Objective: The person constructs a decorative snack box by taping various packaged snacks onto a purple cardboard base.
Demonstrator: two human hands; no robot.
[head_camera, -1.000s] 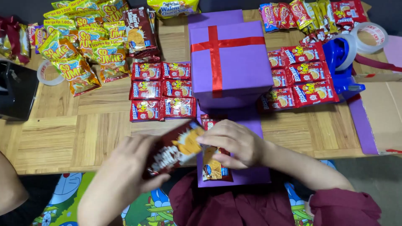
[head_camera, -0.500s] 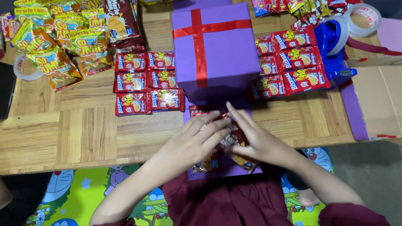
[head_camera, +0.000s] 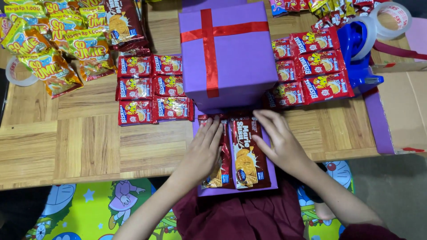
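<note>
A purple gift box (head_camera: 231, 58) with a red ribbon cross stands on the wooden table (head_camera: 84, 146). From its near side a purple flap (head_camera: 271, 178) folds out toward me. Two brown biscuit packets (head_camera: 247, 153) lie side by side on that flap. My left hand (head_camera: 202, 151) presses flat on the left packet, fingers spread. My right hand (head_camera: 278, 140) rests flat along the right edge of the right packet. Neither hand grips anything.
Small red snack packets lie in rows left (head_camera: 153, 89) and right (head_camera: 311, 66) of the box. Yellow snack bags (head_camera: 49, 40) pile at the far left. A blue tape dispenser (head_camera: 360, 49), a tape roll (head_camera: 393, 20) and cardboard (head_camera: 404, 111) sit at the right.
A second earlier both hands held a brown packet up above the flap. They brought it down, and now it lies flat beside the other packet under my spread hands.
</note>
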